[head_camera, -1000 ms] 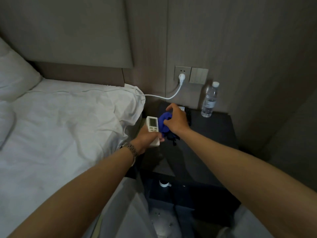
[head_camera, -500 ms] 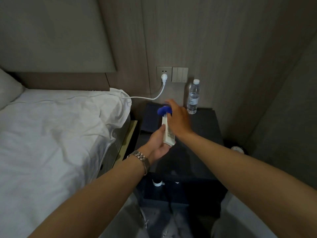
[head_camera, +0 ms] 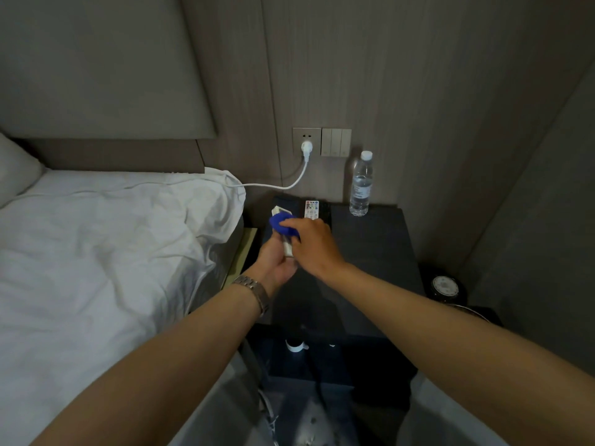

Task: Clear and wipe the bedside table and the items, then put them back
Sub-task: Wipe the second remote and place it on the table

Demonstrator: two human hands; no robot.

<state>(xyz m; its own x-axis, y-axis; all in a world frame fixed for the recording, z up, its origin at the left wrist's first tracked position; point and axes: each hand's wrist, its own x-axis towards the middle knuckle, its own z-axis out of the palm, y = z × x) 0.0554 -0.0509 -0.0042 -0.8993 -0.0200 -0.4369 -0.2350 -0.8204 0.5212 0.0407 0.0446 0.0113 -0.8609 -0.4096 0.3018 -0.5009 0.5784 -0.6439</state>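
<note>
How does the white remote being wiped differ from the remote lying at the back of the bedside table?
The white remote is gripped in the left hand, off the table; the coloured-button remote lies flat on the bedside table. A blue cloth under the right hand covers the first; the second is uncovered. Both are slim, light-coloured handsets.

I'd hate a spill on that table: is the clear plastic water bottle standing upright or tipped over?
Upright: the clear plastic water bottle stands on its base at the back of the dark bedside table, white cap on top.
</note>
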